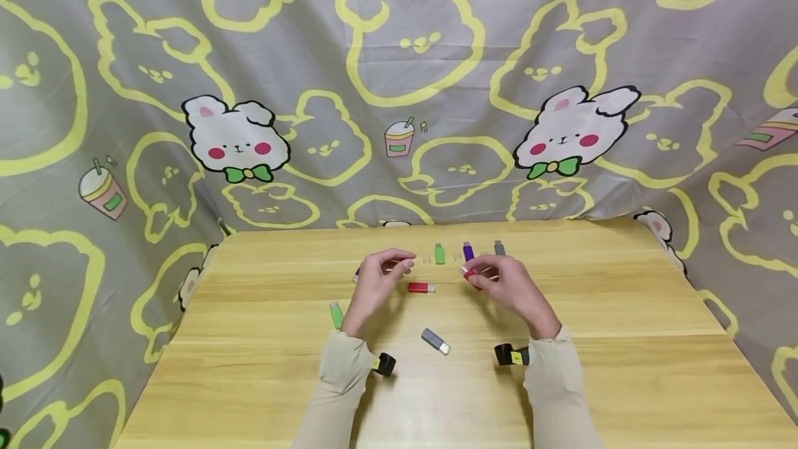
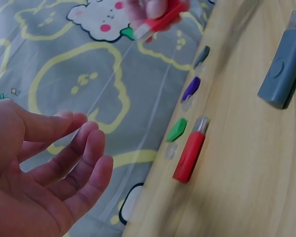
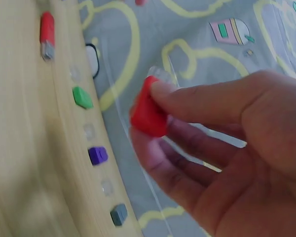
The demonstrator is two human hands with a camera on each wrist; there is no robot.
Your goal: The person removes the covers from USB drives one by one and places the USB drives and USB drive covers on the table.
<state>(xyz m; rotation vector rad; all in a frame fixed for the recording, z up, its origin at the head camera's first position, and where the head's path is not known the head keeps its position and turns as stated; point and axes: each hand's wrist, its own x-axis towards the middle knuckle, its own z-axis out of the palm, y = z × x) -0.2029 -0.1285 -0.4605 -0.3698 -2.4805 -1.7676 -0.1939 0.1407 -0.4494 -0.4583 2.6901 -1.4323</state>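
Note:
My right hand (image 1: 503,281) pinches a red USB stick (image 3: 149,111) between thumb and fingers, raised above the table, its clear-looking end (image 3: 161,74) pointing away from the palm. To the left, my left hand (image 1: 378,281) hovers with fingers loosely bent and nothing visible in it. Between the hands, a second red USB stick (image 1: 419,287) lies on the table, its metal plug to the right. Nearer me is a grey USB stick (image 1: 431,338). A green USB stick (image 1: 337,314) lies by my left wrist, and a blue one (image 1: 357,274) is mostly hidden behind that hand.
Along the back of the wooden table (image 1: 249,373) stands a row of green (image 1: 439,254), purple (image 1: 468,252) and grey USB sticks (image 1: 499,248). Small clear caps (image 3: 90,131) lie beside them. A patterned curtain (image 1: 324,186) hangs close behind the table's far edge.

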